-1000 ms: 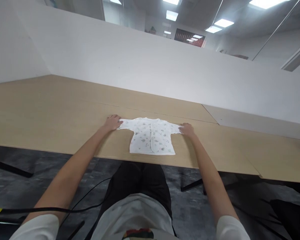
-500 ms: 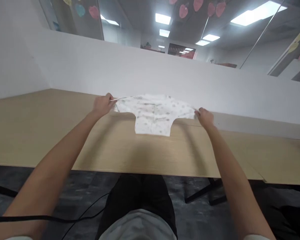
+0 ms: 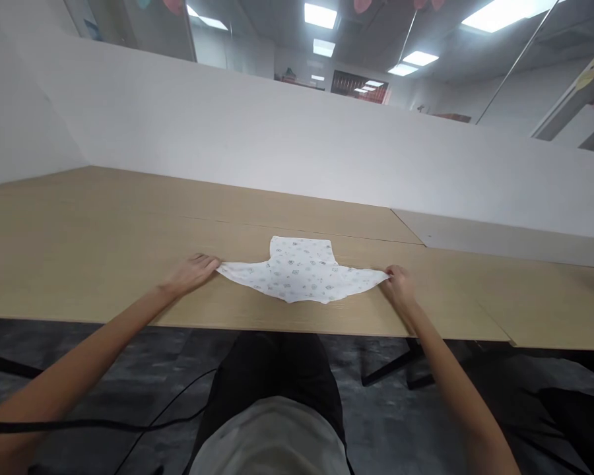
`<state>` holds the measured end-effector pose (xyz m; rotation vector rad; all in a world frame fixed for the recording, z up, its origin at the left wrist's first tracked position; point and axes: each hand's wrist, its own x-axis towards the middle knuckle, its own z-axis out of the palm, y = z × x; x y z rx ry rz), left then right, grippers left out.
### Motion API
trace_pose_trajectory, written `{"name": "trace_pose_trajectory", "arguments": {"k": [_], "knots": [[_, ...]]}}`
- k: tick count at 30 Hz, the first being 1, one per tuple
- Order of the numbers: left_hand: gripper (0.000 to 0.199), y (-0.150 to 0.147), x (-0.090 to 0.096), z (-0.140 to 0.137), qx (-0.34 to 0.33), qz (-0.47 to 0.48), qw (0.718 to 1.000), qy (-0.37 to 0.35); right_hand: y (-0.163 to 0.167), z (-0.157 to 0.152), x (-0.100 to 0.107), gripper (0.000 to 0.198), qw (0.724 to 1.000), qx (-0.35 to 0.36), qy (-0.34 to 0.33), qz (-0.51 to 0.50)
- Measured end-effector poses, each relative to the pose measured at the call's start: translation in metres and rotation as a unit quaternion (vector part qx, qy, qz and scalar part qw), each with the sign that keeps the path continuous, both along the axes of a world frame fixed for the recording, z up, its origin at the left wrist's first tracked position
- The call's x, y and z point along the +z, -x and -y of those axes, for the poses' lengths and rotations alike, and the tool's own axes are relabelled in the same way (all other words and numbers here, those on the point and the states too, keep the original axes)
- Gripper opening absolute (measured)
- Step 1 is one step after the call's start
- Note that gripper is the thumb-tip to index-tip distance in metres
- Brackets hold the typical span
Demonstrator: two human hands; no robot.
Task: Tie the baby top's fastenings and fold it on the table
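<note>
A small white baby shirt (image 3: pixel 301 270) with little dark printed motifs lies spread on the wooden table, its hem toward the wall and its neck side toward me. My left hand (image 3: pixel 194 272) pinches the end of one sleeve, low over the tabletop. At the opposite side, my right hand (image 3: pixel 400 287) grips the other sleeve's end between thumb and fingers. Both sleeves are stretched out sideways between the hands.
The light wooden tabletop (image 3: pixel 79 251) runs wide to both sides, with seams between its panels. A white wall (image 3: pixel 228 132) with glass above it borders the back. A black cable (image 3: pixel 99 425) crosses at lower left. Black table legs (image 3: pixel 391 366) stand underneath.
Both hands have come down and toward me with the shirt. Held up before with its hem hanging, it now lies flat with the hem pointing away from me.
</note>
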<state>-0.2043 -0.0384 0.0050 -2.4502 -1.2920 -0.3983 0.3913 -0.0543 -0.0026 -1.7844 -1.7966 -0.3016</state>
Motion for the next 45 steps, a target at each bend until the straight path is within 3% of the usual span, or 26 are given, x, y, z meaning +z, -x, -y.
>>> {"name": "trace_pose_trajectory", "arguments": {"k": [2,4,7,9,10,15,18,21,23,26,30,39,42,45], "knots": [[0.024,0.001,-0.005,0.004,0.022,0.028,0.999,0.041,0.002,0.001,-0.009,0.02,0.987,-0.075,0.0,-0.142],[0.03,0.002,-0.004,0.005,0.043,0.091,0.992,0.077,0.002,-0.003,-0.011,0.027,0.942,-0.126,0.019,-0.311],[0.04,0.001,-0.003,0.002,0.08,0.219,0.965,0.122,0.001,-0.01,-0.007,0.023,0.846,-0.119,0.075,-0.515],[0.046,-0.002,-0.006,-0.003,0.108,0.299,0.937,0.144,-0.001,-0.012,-0.003,0.025,0.817,-0.1,0.103,-0.559],[0.048,-0.004,-0.008,-0.005,0.115,0.331,0.924,0.153,-0.001,-0.013,-0.001,0.027,0.822,-0.091,0.113,-0.551],[0.058,-0.016,-0.014,-0.009,0.109,0.419,0.876,0.21,0.02,-0.014,0.018,0.029,0.922,-0.03,0.099,-0.374],[0.062,-0.019,-0.01,-0.005,0.113,0.445,0.855,0.242,0.059,-0.019,0.038,0.028,0.949,0.01,0.057,-0.31],[0.062,-0.02,-0.008,-0.002,0.112,0.432,0.857,0.256,0.117,-0.023,0.055,0.027,0.966,0.068,0.048,-0.245],[0.059,-0.02,-0.011,-0.004,0.127,0.412,0.868,0.247,0.158,-0.022,0.057,0.027,0.971,0.101,0.056,-0.208],[0.054,-0.019,-0.017,-0.008,0.151,0.388,0.882,0.22,0.21,-0.017,0.046,0.027,0.974,0.124,0.087,-0.167],[0.048,-0.018,-0.022,-0.011,0.144,0.373,0.893,0.208,0.246,-0.007,0.019,0.028,0.974,0.159,0.118,-0.111],[0.04,-0.026,-0.017,-0.007,0.143,0.366,0.901,0.185,0.249,0.0,-0.005,0.038,0.968,0.239,0.07,-0.03],[0.042,-0.049,-0.003,-0.011,0.145,0.421,0.879,0.17,0.247,0.005,-0.007,0.039,0.958,0.278,0.057,-0.041],[0.047,-0.095,0.019,-0.019,0.144,0.472,0.858,0.144,0.238,0.011,-0.002,0.043,0.951,0.274,0.009,-0.146]]}}
